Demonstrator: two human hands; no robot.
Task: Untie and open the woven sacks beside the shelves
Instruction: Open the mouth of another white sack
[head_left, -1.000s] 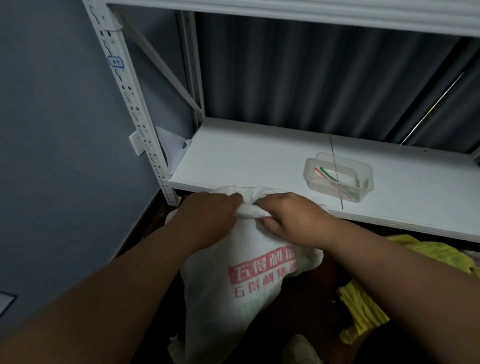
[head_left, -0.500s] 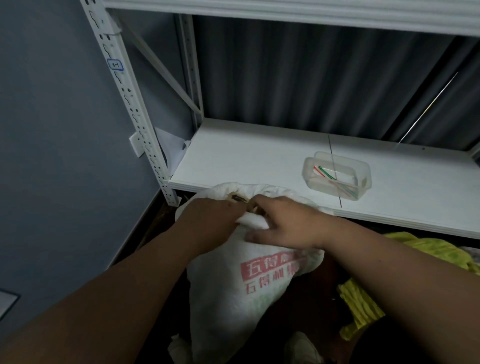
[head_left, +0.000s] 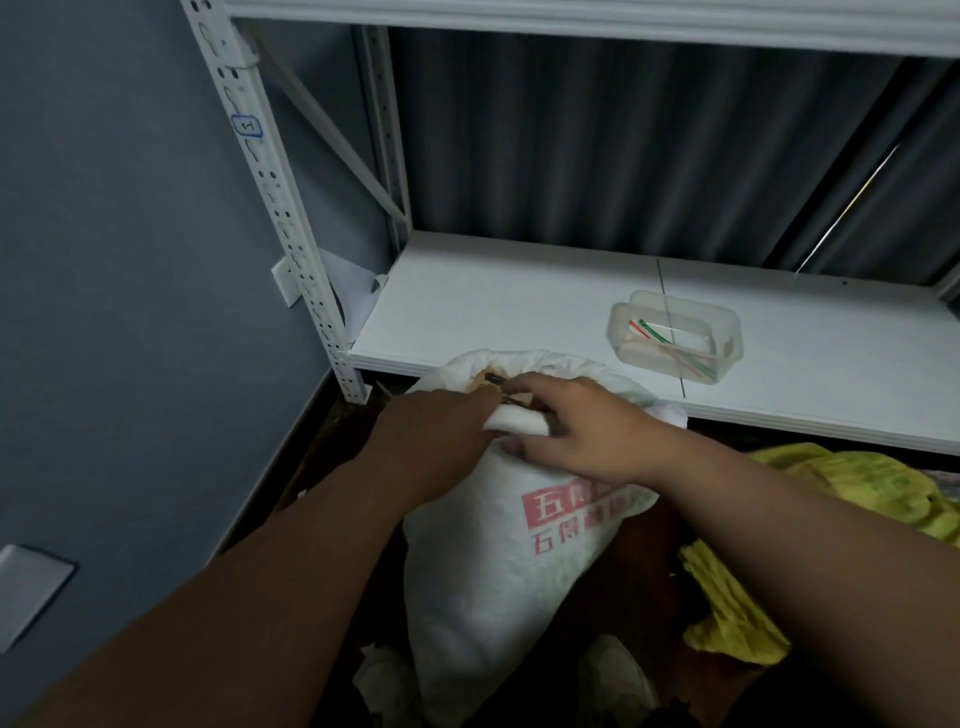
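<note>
A white woven sack (head_left: 498, 566) with red printed characters stands on the dark floor just in front of the white shelf (head_left: 498, 312). Its mouth is partly open at the top, showing brownish contents. My left hand (head_left: 436, 431) grips the rolled near rim of the sack's mouth from the left. My right hand (head_left: 582, 431) lies across the rim from the right, fingers reaching into the opening and thumb pressed on the cloth below the roll. No tie string is visible.
A clear plastic tub (head_left: 675, 335) holding coloured strips sits on the shelf to the right. A yellow woven sack (head_left: 810, 535) lies crumpled on the floor at right. The white shelf upright (head_left: 291, 249) and the grey wall close the left side.
The sack's bunched neck has come apart and its mouth now gapes open at the top. Both hands shifted from clenching the neck to working the rolled rim, and the sack rose slightly.
</note>
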